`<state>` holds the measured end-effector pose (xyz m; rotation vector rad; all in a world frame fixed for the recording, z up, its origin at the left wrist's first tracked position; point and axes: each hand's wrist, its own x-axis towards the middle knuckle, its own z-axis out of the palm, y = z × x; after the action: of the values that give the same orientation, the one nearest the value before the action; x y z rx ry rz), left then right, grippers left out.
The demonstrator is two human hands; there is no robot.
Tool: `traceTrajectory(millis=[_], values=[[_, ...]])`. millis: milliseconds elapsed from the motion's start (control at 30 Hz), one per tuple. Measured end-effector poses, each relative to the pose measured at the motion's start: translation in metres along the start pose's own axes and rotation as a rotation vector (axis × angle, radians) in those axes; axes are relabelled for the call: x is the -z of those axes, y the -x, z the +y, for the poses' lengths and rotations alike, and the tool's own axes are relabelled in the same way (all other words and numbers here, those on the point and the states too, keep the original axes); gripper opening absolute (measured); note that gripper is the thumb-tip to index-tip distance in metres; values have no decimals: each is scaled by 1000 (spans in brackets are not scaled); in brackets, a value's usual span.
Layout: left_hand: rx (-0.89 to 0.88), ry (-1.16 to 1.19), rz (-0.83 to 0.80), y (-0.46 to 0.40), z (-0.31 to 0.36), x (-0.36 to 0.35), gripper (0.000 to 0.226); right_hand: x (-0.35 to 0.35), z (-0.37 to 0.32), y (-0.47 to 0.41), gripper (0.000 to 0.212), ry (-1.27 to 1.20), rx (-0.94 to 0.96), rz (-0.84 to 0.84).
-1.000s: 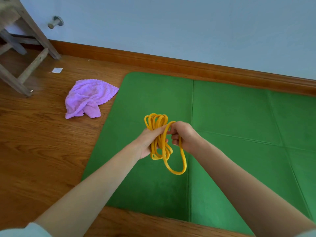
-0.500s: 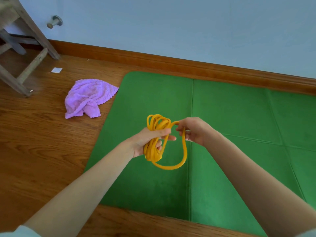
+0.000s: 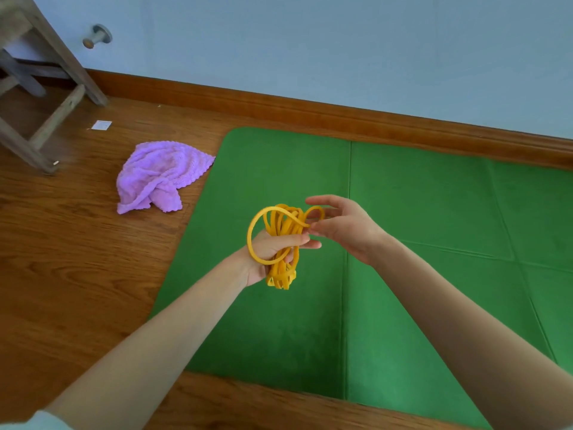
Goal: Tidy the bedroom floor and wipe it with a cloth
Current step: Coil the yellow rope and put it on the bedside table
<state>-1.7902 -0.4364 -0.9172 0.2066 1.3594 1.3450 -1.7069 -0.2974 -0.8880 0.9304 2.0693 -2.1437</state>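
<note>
Both arms reach out over the green mat (image 3: pixel 418 243), which lies flat on the wooden floor (image 3: pixel 77 274) with its far edge near the brown skirting board (image 3: pixel 341 114). The left hand (image 3: pixel 273 249) is wrapped around a bundle of yellow cord (image 3: pixel 280 243), fingers curled across the middle of the coils so that the looped ends stick out above the fist and hang below it. One wide loop of the same cord swings out to the left and passes around the back of that hand near the wrist. The right hand (image 3: pixel 344 229) sits just beside the bundle at its upper end, thumb raised and fingers loosely spread; its fingertips meet the top loops, and it looks as though a strand is caught between them, though from here I cannot quite tell whether it is pinched or only touched. The bundle is held up in the air above the mat, not resting on it. Off to the left, on the bare boards and close to the mat's corner, a purple cloth (image 3: pixel 155 181) lies crumpled in a heap. Beyond it a small white scrap of paper (image 3: pixel 101 125) lies on the floor beside the legs of a wooden stool (image 3: pixel 46 88), and a round metal doorstop (image 3: pixel 96 36) sticks out from the pale blue wall (image 3: pixel 341 41).
</note>
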Motion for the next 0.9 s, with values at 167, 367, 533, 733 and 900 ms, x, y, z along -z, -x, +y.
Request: traceTrajectory(millis=[167, 367, 533, 733, 900], values=[[-94, -25, 48, -1, 1, -5, 10, -3, 8, -1, 45, 415, 197, 124], [-250, -200, 378, -13, -3, -9, 8, -12, 7, -2, 55, -480, -270, 166], [-506, -631, 555, -13, -12, -18, 19, -23, 10, 2, 69, -459, -411, -150], [-434, -404, 390, -7, 0, -19, 7, -19, 25, 4, 55, -127, -11, -250], [-268, 22, 240, -3, 0, -23, 11, -22, 28, 7, 28, 187, 212, -149]])
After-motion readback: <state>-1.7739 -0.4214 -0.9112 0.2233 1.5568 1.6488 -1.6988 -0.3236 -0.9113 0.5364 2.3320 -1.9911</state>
